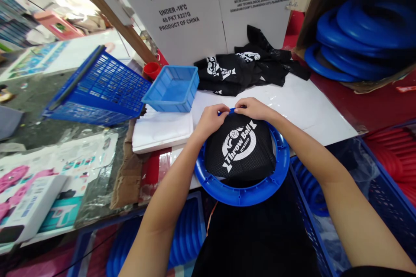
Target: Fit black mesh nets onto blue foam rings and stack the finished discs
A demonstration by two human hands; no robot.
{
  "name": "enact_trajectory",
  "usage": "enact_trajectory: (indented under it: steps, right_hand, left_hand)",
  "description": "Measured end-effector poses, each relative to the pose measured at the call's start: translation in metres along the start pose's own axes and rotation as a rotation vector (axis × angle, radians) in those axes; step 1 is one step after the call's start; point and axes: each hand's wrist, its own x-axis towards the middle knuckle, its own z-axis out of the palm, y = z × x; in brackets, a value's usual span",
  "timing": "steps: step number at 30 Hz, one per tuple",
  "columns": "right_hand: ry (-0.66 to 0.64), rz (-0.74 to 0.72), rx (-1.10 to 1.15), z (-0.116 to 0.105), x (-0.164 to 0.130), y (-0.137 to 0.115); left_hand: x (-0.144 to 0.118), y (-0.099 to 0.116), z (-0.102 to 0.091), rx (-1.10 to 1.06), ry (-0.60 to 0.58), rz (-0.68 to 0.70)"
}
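Note:
A blue plastic ring [242,197] lies at the table's front edge, close to my body. Inside it is a black mesh net [240,151] printed "Throw Ball" in white. My left hand [215,117] pinches the far rim of the ring where the net's edge meets it. Right beside it, my right hand [251,108] pinches the same stretch of rim from the other side. The fingertips almost meet, and they cover the exact join of net and ring. Around the near side, a gap shows between net and ring.
Behind my hands lies a pile of printed black nets [240,71]. A small blue bin [172,88] and a blue basket [104,86] stand at the left. Blue rings [354,43] fill a carton at the right. White cartons [182,17] stand at the back.

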Motion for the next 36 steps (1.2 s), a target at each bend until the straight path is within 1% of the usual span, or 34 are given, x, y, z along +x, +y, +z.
enact_trajectory:
  steps: [4,9,13,16,18,21,25,28,30,33,35,36]
  right_hand:
    - [0.047,-0.008,-0.036,0.002,-0.001,0.000]
    - [-0.001,0.005,0.049,0.000,-0.002,0.003]
    - [0.027,0.011,0.032,0.000,-0.002,0.001]
    - [0.040,0.028,0.022,0.002,-0.002,-0.001]
    - [0.026,0.036,0.049,0.000,-0.003,-0.001]
    - [-0.025,0.026,0.160,-0.012,-0.009,0.001]
    - [-0.022,0.017,0.279,-0.044,-0.027,0.006]
    - [-0.063,0.025,0.258,-0.068,-0.040,0.006]
    - [-0.123,0.018,0.214,-0.079,-0.045,0.005]
    - [-0.228,-0.007,0.147,-0.083,-0.048,0.003]
    - [-0.289,-0.022,0.105,-0.079,-0.048,0.002]
    - [-0.294,-0.031,0.093,-0.076,-0.047,0.002]
  left_hand:
    - [0.000,0.000,-0.001,0.032,-0.023,0.027]
    - [-0.005,-0.003,-0.010,0.064,-0.097,0.129]
    - [-0.009,-0.005,-0.015,0.088,-0.149,0.182]
    - [-0.008,-0.005,-0.012,0.124,-0.127,0.188]
    - [-0.007,-0.004,-0.008,0.167,-0.109,0.183]
    - [-0.008,-0.002,-0.006,0.236,-0.123,0.171]
    - [-0.015,0.006,-0.009,0.393,-0.132,0.079]
    - [-0.023,0.011,-0.013,0.562,-0.102,-0.006]
    - [-0.028,0.012,-0.017,0.669,-0.073,0.002]
    - [-0.033,0.010,-0.023,0.711,-0.055,0.065]
    - [-0.034,0.008,-0.027,0.679,-0.055,0.077]
    - [-0.033,0.007,-0.027,0.657,-0.053,0.089]
